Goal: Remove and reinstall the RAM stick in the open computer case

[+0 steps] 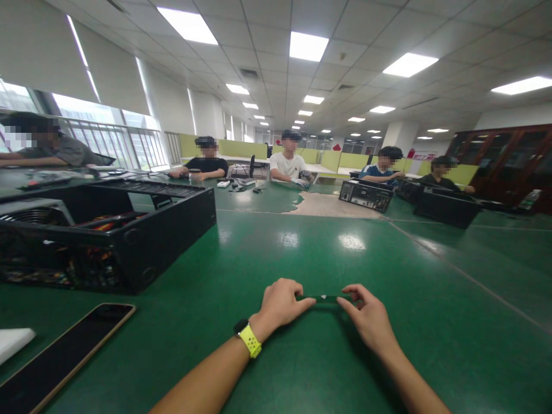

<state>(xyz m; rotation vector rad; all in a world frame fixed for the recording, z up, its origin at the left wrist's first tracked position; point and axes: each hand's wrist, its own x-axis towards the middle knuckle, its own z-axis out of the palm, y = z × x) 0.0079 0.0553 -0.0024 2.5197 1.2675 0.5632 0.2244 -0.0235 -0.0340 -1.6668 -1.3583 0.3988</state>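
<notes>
Between my two hands is a narrow green circuit board strip, a memory module by its look (pixel 326 299), with a small pale spot in its middle. My left hand (pixel 282 302), with a yellow-strapped watch (pixel 249 339) on its wrist, pinches the left end between thumb and fingers. At the right end, my right hand (pixel 370 316) grips with the thumb and curled fingers. The strip is level, just over the green tabletop (pixel 302 362); its ends are covered by my fingers.
An open black computer case (pixel 172 247) stands at the left. Nearer me lie a phone (pixel 73 356) and a white object (pixel 15 343). Across the table are several people, more computer cases (pixel 365 197) and small parts (pixel 244 184). A bare tan patch (pixel 328 206) interrupts the green surface.
</notes>
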